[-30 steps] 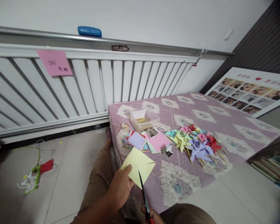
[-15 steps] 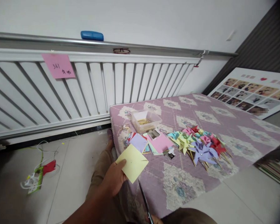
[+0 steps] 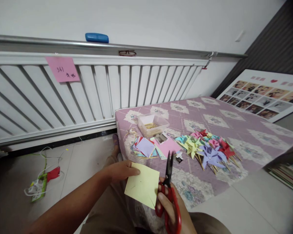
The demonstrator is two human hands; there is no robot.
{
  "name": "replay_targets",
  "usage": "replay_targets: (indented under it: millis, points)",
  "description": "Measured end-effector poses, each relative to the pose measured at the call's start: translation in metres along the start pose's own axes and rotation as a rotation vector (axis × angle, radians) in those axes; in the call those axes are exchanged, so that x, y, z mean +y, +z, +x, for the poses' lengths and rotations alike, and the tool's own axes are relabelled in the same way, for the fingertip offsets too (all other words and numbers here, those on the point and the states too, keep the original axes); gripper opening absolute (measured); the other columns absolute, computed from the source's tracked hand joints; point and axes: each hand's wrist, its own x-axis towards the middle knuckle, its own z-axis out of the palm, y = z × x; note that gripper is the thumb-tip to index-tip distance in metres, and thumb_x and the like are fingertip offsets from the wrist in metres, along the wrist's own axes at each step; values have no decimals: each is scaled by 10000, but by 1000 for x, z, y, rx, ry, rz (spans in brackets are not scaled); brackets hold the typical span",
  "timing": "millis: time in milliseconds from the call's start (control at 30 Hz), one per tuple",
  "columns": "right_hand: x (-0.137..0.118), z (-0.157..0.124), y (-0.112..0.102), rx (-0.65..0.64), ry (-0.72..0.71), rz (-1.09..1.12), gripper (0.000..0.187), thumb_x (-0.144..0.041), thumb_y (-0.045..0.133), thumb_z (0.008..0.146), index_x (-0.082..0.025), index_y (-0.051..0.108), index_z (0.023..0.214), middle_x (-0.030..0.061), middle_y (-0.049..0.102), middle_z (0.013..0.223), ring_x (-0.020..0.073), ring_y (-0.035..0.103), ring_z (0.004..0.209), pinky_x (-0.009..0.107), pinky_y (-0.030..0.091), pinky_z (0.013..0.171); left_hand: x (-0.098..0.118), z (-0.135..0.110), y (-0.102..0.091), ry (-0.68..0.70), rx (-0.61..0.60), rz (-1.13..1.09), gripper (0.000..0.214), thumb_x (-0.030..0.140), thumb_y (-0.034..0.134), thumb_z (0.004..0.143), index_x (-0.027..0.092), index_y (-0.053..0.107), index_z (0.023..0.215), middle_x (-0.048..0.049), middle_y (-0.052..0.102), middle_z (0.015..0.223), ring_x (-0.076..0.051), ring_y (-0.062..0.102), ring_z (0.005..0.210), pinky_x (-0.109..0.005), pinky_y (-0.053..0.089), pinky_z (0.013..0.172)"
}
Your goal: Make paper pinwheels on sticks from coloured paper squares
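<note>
A square of pale yellow paper [image 3: 143,187] is pinched at its upper left edge by my left hand [image 3: 123,170], thumb on top. Slits run in from at least two of its corners, and a small dark dot marks its middle. My right hand [image 3: 172,201] grips red-handled scissors [image 3: 169,174], blades pointing up and slightly parted. The fingers of that hand are close to the paper's right edge; I cannot tell whether they touch it. Beyond lie a stack of coloured paper squares [image 3: 145,147], a pink sheet [image 3: 170,148] and a pile of paper pinwheels [image 3: 211,157] on sticks.
A clear plastic box [image 3: 152,130] of thin sticks stands on the flower-patterned mattress [image 3: 185,175]. Behind is a white radiator [image 3: 134,84] with a pink note [image 3: 63,70]. A power strip [image 3: 39,190] with cables lies on the floor at left. A photo board [image 3: 261,94] leans at right.
The yellow paper has turned and shifted slightly down in my left hand. My right hand has risen from the bottom edge, bringing the scissors upright beside the paper.
</note>
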Motion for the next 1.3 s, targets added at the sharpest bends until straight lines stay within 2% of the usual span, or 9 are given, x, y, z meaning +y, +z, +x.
replay_targets:
  millis: [133,267,367,467,600,733,867,1067,1300]
  points:
    - [-1,4,28,-60,38,70,434,-395,703,737,-225,527,1095,27,669,844,145,599,580,233,466,505,3,-1,-3,-17,-36,86,272,341,652,729,131,720,887,-75,737,873,-185,621,745,-264,440,675]
    - [-1,5,42,44,27,105,458,-418,683,739,-214,506,1110,46,696,868,187,637,621,255,480,503,4,-8,10,81,47,-242,317,370,632,766,122,708,947,-117,726,890,-193,646,741,-270,454,690]
    - [1,7,43,133,31,123,451,-422,686,734,-229,495,1094,42,705,893,211,657,646,277,501,517,-9,-12,27,162,51,-507,345,389,605,789,126,685,999,-147,705,983,-242,656,858,-311,466,763]
    - [5,12,39,139,-9,181,415,-373,682,752,-233,485,1089,37,689,939,227,669,756,302,526,622,-39,-10,48,210,109,-692,366,404,621,782,162,653,1056,-137,689,1038,-212,649,876,-286,471,742]
    - [14,16,35,145,-55,166,333,-342,674,772,-233,509,1040,-14,657,795,195,653,722,285,523,659,-69,1,74,312,191,-863,336,339,630,795,190,616,1096,-113,683,1039,-203,642,889,-322,471,794]
    - [19,16,32,181,-103,122,349,-356,656,790,-225,519,1082,18,687,923,217,658,871,312,515,794,-65,10,84,346,348,-1073,295,334,548,852,162,616,1081,-114,648,1158,-205,592,1072,-324,439,933]
    - [17,15,30,176,-119,126,348,-346,632,819,-239,501,1123,23,686,1006,226,646,968,344,482,899,-59,11,86,251,318,-1127,338,331,537,861,132,600,1127,-132,617,1229,-220,536,1179,-326,405,1003]
    - [19,12,29,164,-137,15,354,-359,638,815,-228,490,1108,40,659,1007,216,633,924,318,501,827,-58,15,95,297,267,-1066,372,282,635,789,152,600,1136,-132,655,1166,-272,568,1139,-385,414,984]
    - [18,6,16,197,-109,2,341,-462,599,823,-242,503,1066,-63,500,623,113,465,513,208,406,482,-30,17,84,336,412,-851,227,220,625,772,160,657,988,-105,714,985,-270,618,1035,-353,471,889]
